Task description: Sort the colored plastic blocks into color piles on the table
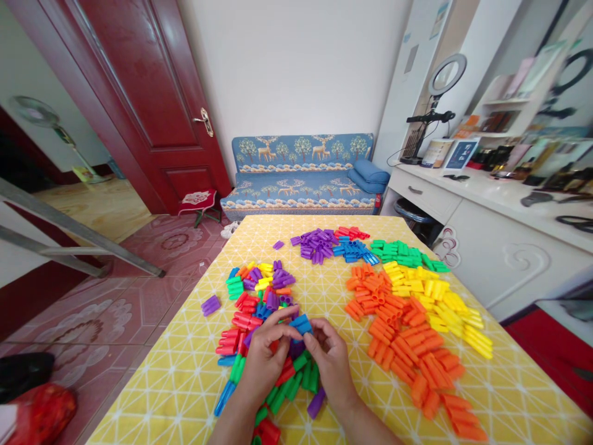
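Note:
Between my left hand (273, 346) and my right hand (330, 358) is a small blue plastic tube piece (301, 324), made of short tubes side by side. The fingers of both hands are closed on it. Below and around my hands lies a mixed heap of like pieces, with red ones (248, 321), green ones (293, 388) and a purple one (316, 403) showing. My wrists and fingers hide part of this heap.
Sorted by colour, orange (407, 346), yellow (438, 293), green (405, 253), blue (354, 250), red (352, 233) and purple pieces (316, 244) lie on the yellow tablecloth (185, 377). Beyond stands a blue patterned sofa (301, 185). At the right is a white dresser (500, 247).

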The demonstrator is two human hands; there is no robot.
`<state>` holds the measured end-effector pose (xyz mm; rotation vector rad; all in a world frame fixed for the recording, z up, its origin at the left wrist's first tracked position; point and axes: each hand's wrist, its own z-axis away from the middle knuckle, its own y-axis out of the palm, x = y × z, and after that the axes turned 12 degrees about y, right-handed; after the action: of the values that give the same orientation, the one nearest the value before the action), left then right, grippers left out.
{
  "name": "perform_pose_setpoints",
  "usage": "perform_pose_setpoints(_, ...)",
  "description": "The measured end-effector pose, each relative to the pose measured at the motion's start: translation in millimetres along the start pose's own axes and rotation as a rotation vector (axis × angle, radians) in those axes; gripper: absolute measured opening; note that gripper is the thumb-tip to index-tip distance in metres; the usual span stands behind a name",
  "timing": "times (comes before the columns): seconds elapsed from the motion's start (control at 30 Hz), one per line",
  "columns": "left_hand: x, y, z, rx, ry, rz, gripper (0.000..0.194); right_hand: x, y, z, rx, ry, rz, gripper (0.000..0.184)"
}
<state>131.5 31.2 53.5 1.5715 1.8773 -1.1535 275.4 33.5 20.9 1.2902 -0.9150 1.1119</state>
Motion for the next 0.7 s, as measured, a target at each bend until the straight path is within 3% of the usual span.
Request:
perform_pose_setpoints(0.17, -4.8, 0.8, 2.2, 0.072, 0.072, -0.165, 0.023, -7.0, -8.7, -7.1, -0.223, 0.033, -0.085, 0.024)
perform_pose_setpoints(0.3, -23.0, 4.9, 0.6, 0.359, 0.218, -0.316, 0.022, -12.3, -14.6, -11.4, -0.306, 0.044, -0.12, 0.027)
perform_pose_setpoints(0.37, -30.9, 9.2, -0.2, 0.502, 0.232, -0.357, 0.034, -13.3, -16.2, -13.1, -0.317, 0.045, -0.122, 0.028)
perform_pose_setpoints(0.43, -33.5, 12.9, 0.4, 0.566, 0.2, -0.387, 0.04, -13.4, -17.6, -15.0, -0.335, 0.04, -0.132, 0.029)
perform_pose_setpoints(0.57, -23.7, 12.0, 2.0, 0.538, 0.095, -0.481, 0.026, -9.9, -20.5, -17.9, -0.37, 0.02, -0.159, 0.03)
perform_pose_setpoints(0.7, -8.7, 5.8, -1.1, 0.412, 0.041, -0.598, 0.013, -2.7, -22.3, -18.9, -0.377, 0.03, -0.153, 0.03)
